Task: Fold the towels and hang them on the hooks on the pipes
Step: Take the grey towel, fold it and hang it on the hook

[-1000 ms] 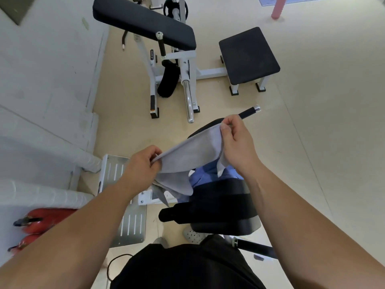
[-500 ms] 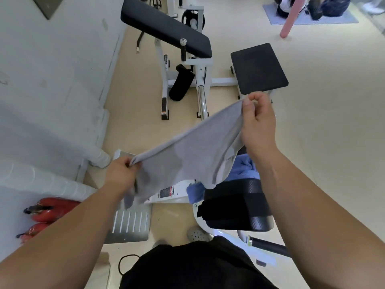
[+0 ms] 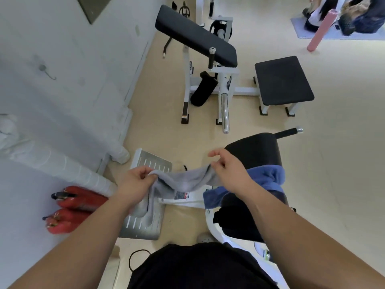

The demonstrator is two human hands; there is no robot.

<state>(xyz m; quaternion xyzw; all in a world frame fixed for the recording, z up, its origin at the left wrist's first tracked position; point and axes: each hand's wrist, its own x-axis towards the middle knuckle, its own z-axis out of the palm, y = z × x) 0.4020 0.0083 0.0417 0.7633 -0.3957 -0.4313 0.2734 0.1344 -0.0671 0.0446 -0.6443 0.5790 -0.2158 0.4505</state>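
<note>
Gym floor (image 3: 166, 132): above the footplate (image 3: 153, 163), your left hand (image 3: 135, 182) and right hand (image 3: 231, 174) each pinch one grey towel (image 3: 183, 180) end, slack for folding.

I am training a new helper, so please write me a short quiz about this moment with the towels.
1. True or false: the left hand and the right hand both hold the grey towel.
2. The blue towel lies on: A) the floor B) the black pad C) a hook.
3. Fill in: the two fire extinguishers are ___.
Key: 1 true; 2 B; 3 red.
</note>
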